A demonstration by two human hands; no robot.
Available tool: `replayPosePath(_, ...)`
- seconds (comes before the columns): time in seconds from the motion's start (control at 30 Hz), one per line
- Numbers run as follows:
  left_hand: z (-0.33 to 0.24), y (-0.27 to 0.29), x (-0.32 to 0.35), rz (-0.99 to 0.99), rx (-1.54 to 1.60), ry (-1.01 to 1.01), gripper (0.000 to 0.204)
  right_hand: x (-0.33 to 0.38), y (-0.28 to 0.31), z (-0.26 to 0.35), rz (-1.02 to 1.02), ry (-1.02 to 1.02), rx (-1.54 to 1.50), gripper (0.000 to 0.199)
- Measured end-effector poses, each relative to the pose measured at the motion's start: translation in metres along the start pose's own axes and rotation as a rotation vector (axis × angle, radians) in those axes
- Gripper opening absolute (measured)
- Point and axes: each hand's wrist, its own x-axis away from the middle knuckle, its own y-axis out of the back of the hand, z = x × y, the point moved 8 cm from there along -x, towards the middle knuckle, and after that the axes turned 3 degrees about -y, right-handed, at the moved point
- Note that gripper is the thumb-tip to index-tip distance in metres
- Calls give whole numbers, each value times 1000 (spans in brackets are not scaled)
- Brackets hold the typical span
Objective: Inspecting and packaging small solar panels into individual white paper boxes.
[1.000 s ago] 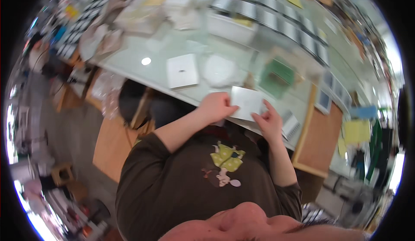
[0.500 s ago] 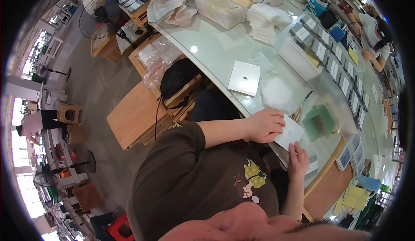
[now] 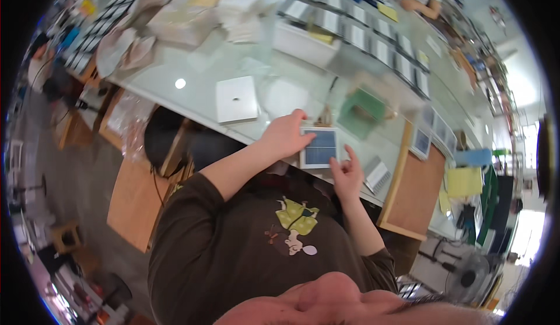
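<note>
- Left hand (image 3: 286, 135) lies over the left edge of a small square panel (image 3: 319, 147) with a dark blue gridded face and white border; fingers curled onto the panel, thumb side hidden, so it looks gripped there.
- Right hand (image 3: 346, 174) sits at the panel's 5 o'clock corner, fingers spread and loose, only the fingertips near the rim; whether they touch it I cannot tell.
- The panel is at the near edge of the pale worktable (image 3: 192, 68), face up.
- A white square plate (image 3: 236, 99) lies at 10 o'clock from the panel, apart and untouched.
- A green square mat (image 3: 361, 108) lies at 1 o'clock.
- A ribbed grey block (image 3: 376, 175) lies just right of the right hand.
- Judging progress: one panel in hand, handling looks mid-way; rows of similar panels (image 3: 373, 33) lie farther back.
</note>
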Motion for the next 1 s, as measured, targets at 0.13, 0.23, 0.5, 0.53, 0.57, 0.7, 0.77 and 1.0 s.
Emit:
replayPosePath(0.13, -7, 0, -3, 73, -77, 29, 48, -1, -2, -18, 9, -98, -72, 52)
replayPosePath(0.23, 1, 7, 6, 3, 80, 104, 39, 0, -1, -26, 29, -113, -241, 50)
replayPosePath(0.5, 31, -38, 51, 343, 686, 463, 25, -4, -1, -34, 90, -178, -458, 46)
replayPosePath(0.53, 29, -42, 58, 413, 754, 532, 23, -4, -2, -33, 95, -177, -459, 46)
replayPosePath(0.57, 30, -45, 63, 447, 808, 542, 20, -4, -3, -33, 98, -180, -464, 46)
replayPosePath(0.7, 29, -47, 73, 475, 877, 573, 17, -5, -5, -33, 90, -223, -509, 47)
replayPosePath(0.77, 30, -49, 72, 452, 917, 487, 14, -4, -6, -32, 93, -234, -522, 47)
replayPosePath(1.0, 31, -52, 74, 428, 910, 400, 15, -4, -6, -32, 67, -240, -544, 45)
